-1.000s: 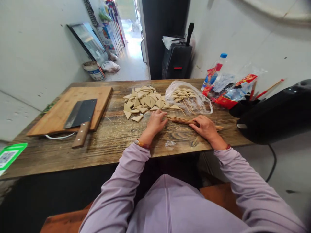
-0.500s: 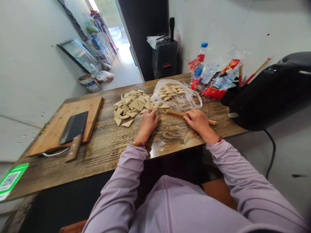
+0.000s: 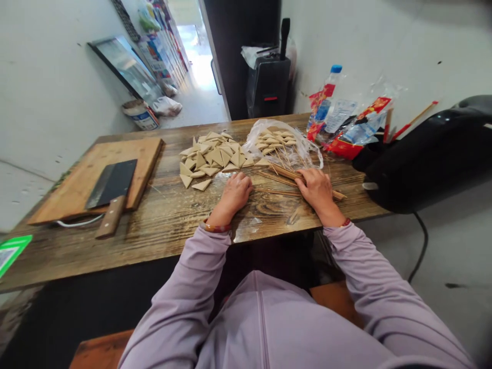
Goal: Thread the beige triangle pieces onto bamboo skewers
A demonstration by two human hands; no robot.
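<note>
Status: the pile of tan triangles (image 3: 209, 159), upper middle of the table, is loose, with no sticks visible in it. Just right of it, a clear plastic bag (image 3: 282, 147) holds a smaller batch of skewered triangles (image 3: 273, 141), sticks pointing toward the person. So some pieces are on sticks and most are not, going by what shows.

Hands: the left hand (image 3: 235, 193) sits palm down on the wooden table (image 3: 77, 256), lightly curled, just left of the sticks and below the pile. Nothing visible in it. The right hand (image 3: 317, 189) lies palm down across a bundle of bamboo skewers (image 3: 286, 177), fingers over the sticks. Can't tell if it's closed around them or only pressing down. Skewers fan out from under that hand toward the left hand, with tips poking out past it on the right.

Both forearms reach forward from lilac sleeves (image 3: 200, 261), elbows out, wrists near the table's front edge.

Upper left: a cleaver (image 3: 111, 183) on a cutting board (image 3: 144, 159), well apart from the hands.
</note>
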